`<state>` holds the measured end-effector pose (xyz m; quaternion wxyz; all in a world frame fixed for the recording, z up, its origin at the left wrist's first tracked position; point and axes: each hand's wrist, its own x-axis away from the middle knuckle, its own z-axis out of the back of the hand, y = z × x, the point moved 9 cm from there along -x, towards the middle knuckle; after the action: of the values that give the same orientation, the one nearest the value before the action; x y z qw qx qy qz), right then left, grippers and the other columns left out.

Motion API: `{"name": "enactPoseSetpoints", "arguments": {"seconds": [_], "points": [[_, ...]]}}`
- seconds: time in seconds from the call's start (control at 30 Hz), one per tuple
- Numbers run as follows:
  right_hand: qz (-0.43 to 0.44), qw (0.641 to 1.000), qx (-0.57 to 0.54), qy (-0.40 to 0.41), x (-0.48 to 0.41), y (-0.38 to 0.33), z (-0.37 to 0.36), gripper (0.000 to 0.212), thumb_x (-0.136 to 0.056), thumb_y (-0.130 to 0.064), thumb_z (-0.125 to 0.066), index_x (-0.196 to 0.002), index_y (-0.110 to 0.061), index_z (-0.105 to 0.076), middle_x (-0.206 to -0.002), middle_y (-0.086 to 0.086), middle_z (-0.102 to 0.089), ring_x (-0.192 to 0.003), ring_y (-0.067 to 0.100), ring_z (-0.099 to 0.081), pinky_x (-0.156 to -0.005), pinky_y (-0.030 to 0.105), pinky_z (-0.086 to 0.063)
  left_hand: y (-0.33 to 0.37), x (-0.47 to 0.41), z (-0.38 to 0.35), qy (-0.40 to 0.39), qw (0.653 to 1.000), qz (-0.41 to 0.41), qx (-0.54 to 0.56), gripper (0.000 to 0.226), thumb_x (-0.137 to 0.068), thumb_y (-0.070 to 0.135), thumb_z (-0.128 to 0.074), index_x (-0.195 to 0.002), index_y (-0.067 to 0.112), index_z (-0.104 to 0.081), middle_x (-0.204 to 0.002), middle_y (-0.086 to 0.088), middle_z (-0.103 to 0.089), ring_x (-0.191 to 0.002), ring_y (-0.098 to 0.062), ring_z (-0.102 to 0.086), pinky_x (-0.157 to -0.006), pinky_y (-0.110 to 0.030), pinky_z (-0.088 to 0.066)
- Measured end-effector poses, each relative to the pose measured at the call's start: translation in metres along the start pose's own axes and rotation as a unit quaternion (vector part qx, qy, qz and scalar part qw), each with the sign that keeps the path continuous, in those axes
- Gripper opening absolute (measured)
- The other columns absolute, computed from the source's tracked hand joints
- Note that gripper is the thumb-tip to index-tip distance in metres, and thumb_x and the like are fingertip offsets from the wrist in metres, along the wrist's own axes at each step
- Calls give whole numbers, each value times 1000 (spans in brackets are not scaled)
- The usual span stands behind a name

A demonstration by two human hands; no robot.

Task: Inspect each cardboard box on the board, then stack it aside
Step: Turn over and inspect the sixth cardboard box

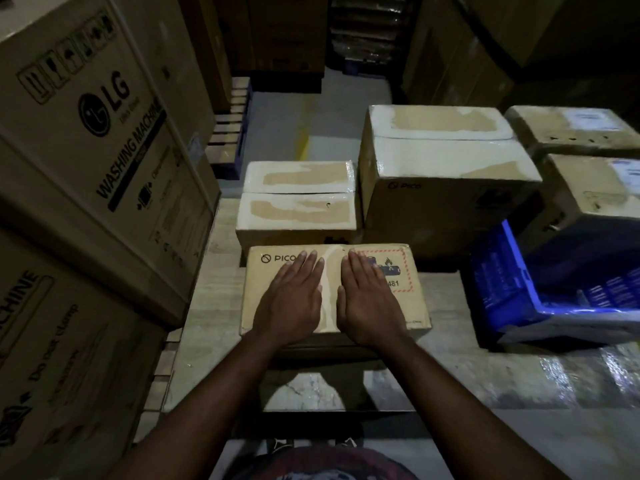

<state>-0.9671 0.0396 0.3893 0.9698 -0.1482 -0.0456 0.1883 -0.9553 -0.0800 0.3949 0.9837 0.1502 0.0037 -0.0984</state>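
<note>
Warehouse cartons (86, 133) towered at 9 o'clock. On the board (207, 341) sat taped boxes (446, 188) at 12 and 1, with a blue crate (512, 292) at 3. Nearest the person lay the box (330, 299), its long axis running 9 to 3. The left hand (289, 303) and right hand (369, 303) rested flat on top, fingers straight toward 12, gripping nothing. Its short ends lay just outward of each palm.

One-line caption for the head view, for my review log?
Left hand and right hand rest flat on a Pico cardboard box on the board.
</note>
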Motion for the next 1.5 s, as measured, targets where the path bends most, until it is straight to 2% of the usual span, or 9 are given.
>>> {"name": "enactPoseSetpoints", "arguments": {"seconds": [0.23,0.57,0.67,0.8,0.9,1.07,1.23,1.4,1.5], "points": [[-18,992,-122,-25,7,36,28,65,-104,-38,-43,-160,-15,-20,-168,6,-11,-155,21,-7,-126,40,-9,6,-2,6,4,999,36,-14,66,-96,39,-20,-158,16,-24,-165,-3,-18,-153,-16,-9,-125,-36,1],[-86,988,-127,-29,16,103,21,72,-107,-44,-31,-161,-13,6,-167,4,17,-155,17,9,-125,39,-3,51,-15,-21,-33,999,-7,-12,67,-100,48,-22,-160,20,-10,-167,1,-6,-153,-9,3,-125,-33,0],[-93,982,-162,-20,16,105,22,72,-107,-45,-32,-161,-15,4,-168,2,15,-155,18,3,-124,42,-15,51,-15,-16,-25,1000,-11,2,67,-99,48,-25,-159,20,-16,-167,2,-10,-153,-9,-1,-125,-33,-3],[-117,952,-283,6,25,115,21,75,-103,-53,-38,-162,-20,-4,-167,5,-20,-152,24,-24,-117,46,-34,53,-8,-13,-44,999,-6,-23,67,-100,52,-27,-160,24,-15,-167,0,-5,-154,-13,1,-125,-36,-1],[-208,881,-425,13,34,128,12,69,-105,-44,-44,-161,-17,-13,-153,8,-45,-135,26,-50,-99,33,-44,39,4,-6,-65,997,8,-46,70,-100,58,-29,-160,25,-11,-167,-3,1,-154,-18,4,-124,-39,3],[-225,815,-532,44,43,131,5,44,-107,-29,-45,-151,-28,-45,-132,-1,-65,-120,16,-62,-82,20,-52,-32,33,12,-48,983,170,-42,81,-89,67,-21,-159,29,-10,-167,-11,7,-153,-29,8,-120,-54,6],[-170,834,-524,34,34,98,28,43,-107,-29,-45,-149,-37,-45,-126,-3,-69,-112,12,-66,-93,39,-57,-54,57,15,-21,962,272,-3,81,-86,68,-22,-158,33,-11,-167,-5,1,-150,-40,-1,-111,-64,-24],[-133,853,-502,57,26,73,68,50,-101,-27,-55,-149,-36,-44,-117,-9,-69,-106,14,-69,-89,52,-59,-62,58,15,10,959,270,87,84,-83,71,-22,-158,32,-20,-167,-6,-11,-149,-40,-10,-113,-59,-25],[-104,891,-432,91,24,55,98,70,-84,-53,-55,-149,-37,-39,-130,-6,-64,-117,16,-64,-93,51,-57,-58,57,2,14,955,265,130,87,-82,73,-15,-159,31,-15,-166,-7,-12,-150,-36,-12,-117,-57,-24]]}}
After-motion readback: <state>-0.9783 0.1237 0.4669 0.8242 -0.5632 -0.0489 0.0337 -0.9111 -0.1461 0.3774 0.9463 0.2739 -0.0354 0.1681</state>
